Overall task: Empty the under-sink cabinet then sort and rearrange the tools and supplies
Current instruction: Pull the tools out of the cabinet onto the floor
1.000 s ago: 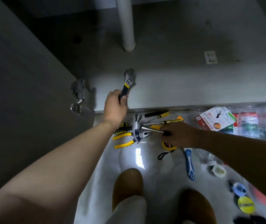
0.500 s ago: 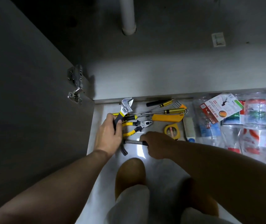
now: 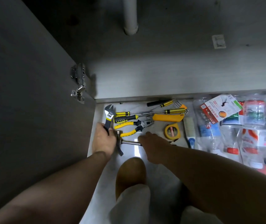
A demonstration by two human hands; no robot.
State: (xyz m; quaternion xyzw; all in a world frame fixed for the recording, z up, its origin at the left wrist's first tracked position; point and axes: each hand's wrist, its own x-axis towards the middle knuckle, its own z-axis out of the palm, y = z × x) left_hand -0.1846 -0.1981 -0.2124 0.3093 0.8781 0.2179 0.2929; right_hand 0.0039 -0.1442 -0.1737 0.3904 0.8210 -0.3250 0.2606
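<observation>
My left hand (image 3: 104,140) grips the dark handle of an adjustable wrench (image 3: 109,115), whose silver jaw lies on the floor at the left end of the tool row. My right hand (image 3: 152,143) is closed over the handle of a claw hammer (image 3: 125,143) lying flat, its head beside my left hand. Between them lie yellow-handled pliers (image 3: 134,126), screwdrivers (image 3: 146,112), an orange utility knife (image 3: 167,118) and a yellow tape measure (image 3: 171,131). The under-sink cabinet floor (image 3: 169,65) is bare.
The open cabinet door (image 3: 29,94) with its hinge (image 3: 79,83) stands on the left. A white drain pipe (image 3: 130,16) drops into the cabinet. Plastic bottles and packets (image 3: 235,125) are piled at the right. A white brush (image 3: 189,131) lies beside them. My brown shoe (image 3: 130,173) is below.
My left hand brought the wrench down from the cabinet edge to the floor beside the tools. My right hand pulled the hammer toward me and laid it flat.
</observation>
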